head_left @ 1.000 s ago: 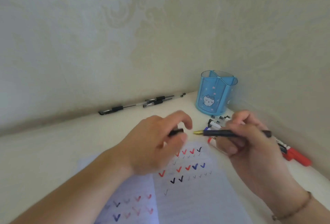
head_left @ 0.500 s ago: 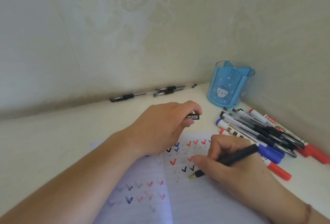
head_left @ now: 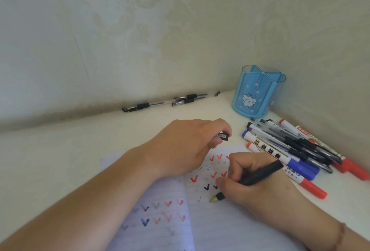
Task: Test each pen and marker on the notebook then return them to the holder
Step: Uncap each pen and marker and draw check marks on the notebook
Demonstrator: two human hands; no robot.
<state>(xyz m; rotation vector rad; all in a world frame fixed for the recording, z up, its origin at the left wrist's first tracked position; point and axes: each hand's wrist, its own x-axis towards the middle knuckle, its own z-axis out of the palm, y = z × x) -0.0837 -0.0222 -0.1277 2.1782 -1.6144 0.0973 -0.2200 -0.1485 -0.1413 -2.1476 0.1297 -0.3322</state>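
Note:
My right hand point(head_left: 254, 182) grips a black marker point(head_left: 258, 176) whose yellowish tip point(head_left: 213, 199) touches the open notebook point(head_left: 216, 224), beside rows of red, blue and black check marks. My left hand point(head_left: 186, 146) rests on the notebook's upper part and pinches the marker's black cap point(head_left: 223, 136). A pile of pens and markers point(head_left: 296, 150) lies to the right of the notebook. The blue pen holder point(head_left: 258, 90) stands upright in the far right corner with nothing showing above its rim.
Three black pens point(head_left: 166, 101) lie along the back wall, left of the holder. Walls close the table at the back and the right. The pale table point(head_left: 60, 150) stretches out to the left of the notebook.
My right hand came down from mid-air and put the marker's tip on the page. My left hand kept the cap and shifted slightly. The view swung left, showing the pen pile.

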